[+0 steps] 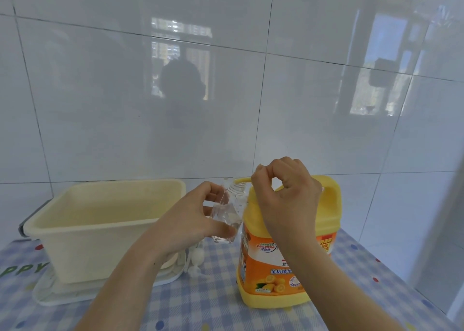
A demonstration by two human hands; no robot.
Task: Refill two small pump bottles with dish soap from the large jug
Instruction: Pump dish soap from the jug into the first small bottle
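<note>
My left grip (193,220) is closed around a small clear bottle (227,215). I hold it off the worktop (200,305), tilted, with its open threaded neck up against the tip of the yellow spout (242,180) on the jug's pump. My right grip (286,195) sits on top of that pump with its fingers curled around the head, which is hidden under my hand.

The big yellow jug (283,263) with the orange label stands upright on the blue checked cloth, right of centre, and the bottle is just to its left. On the left a cream plastic tub (88,250) rests on a white tray (62,295). A small white plastic piece (198,258) lies just beside the tray, below the bottle. A glossy tiled wall (150,104) is at the far side.
</note>
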